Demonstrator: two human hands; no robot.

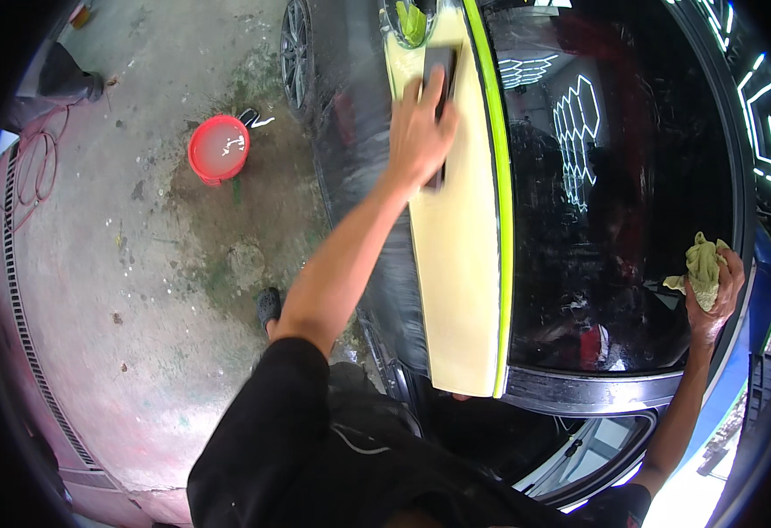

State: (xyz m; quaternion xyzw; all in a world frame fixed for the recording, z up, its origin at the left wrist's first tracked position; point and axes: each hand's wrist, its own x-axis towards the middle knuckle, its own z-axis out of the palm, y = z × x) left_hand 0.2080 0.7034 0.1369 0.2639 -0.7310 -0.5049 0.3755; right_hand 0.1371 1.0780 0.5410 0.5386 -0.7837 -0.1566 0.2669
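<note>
My left hand (420,132) is closed over a long dark sanding block (439,66), which lies flat against a cream-coloured car body panel (463,299). Its fingers rest on the block's top, with a slight motion blur. Bright green masking tape (496,167) runs along the panel's right edge. Over on the far right, my right hand (719,295) grips a crumpled yellow-green cloth (705,264) at the edge of the glossy dark car roof (614,264). The cloth hides part of my fingers.
On the wet concrete floor to the left stands a red bucket (194,160) of cloudy liquid. A car wheel (295,57) is at the top, near a green-taped opening (412,25). A red hose (44,163) and a floor drain (18,264) lie far left, below another person's leg (55,79).
</note>
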